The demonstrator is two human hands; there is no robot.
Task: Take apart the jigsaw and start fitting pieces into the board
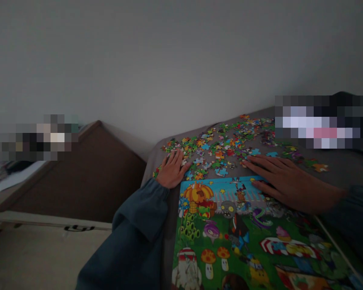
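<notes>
My left hand (172, 169) lies with fingers spread over the left edge of a wide scatter of jigsaw pieces (219, 154). Stretched out flat, my right hand (287, 179) reaches leftward, its fingertips at the near side of the pieces. Its lower fingers and palm lie over the top right of a colourful cartoon picture board (224, 225). The board shows a pumpkin, mushrooms and a grey zombie figure on green. Nothing shows between the fingers of either hand; what lies beneath the palms is hidden.
The pieces and board rest on a grey cloth-covered surface (157, 155) against a pale wall (169, 72). To the left stands a brown panel (78, 177) above a light cabinet with a dark handle (79, 228). Blurred-out items sit at far left and back right.
</notes>
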